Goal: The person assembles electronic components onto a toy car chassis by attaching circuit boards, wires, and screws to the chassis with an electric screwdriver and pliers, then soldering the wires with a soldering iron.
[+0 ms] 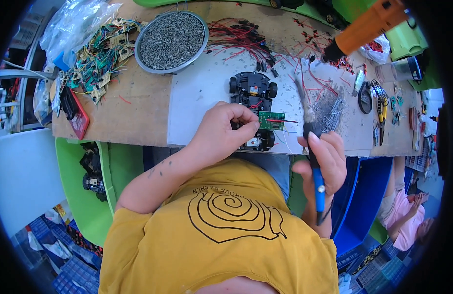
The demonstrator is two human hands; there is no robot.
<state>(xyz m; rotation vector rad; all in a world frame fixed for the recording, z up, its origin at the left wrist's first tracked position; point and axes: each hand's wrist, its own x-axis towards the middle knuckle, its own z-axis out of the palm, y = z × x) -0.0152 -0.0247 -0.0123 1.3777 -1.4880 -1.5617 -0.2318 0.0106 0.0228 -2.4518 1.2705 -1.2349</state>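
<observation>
My left hand [215, 128] pinches the left edge of a small green circuit board [269, 122] between thumb and fingers. The board sits over a black toy car chassis [251, 87], which lies on a white sheet; my left fingers hide part of it. A short red wire and thin white wires run from the board. In my right hand [330, 159] is a soldering iron [318, 188] with a blue handle and black grip, held upright like a pen. Its tip end points away from me, beside the board and apart from it.
A metal bowl [205, 49] of grey pellets stands behind, with wired circuit boards [96, 61] to its left and red-black wires [241, 36] to its right. An orange power tool [368, 29] hangs at upper right. Yellow-handled pliers [381, 111] lie rightward. Bins [109, 181] flank me.
</observation>
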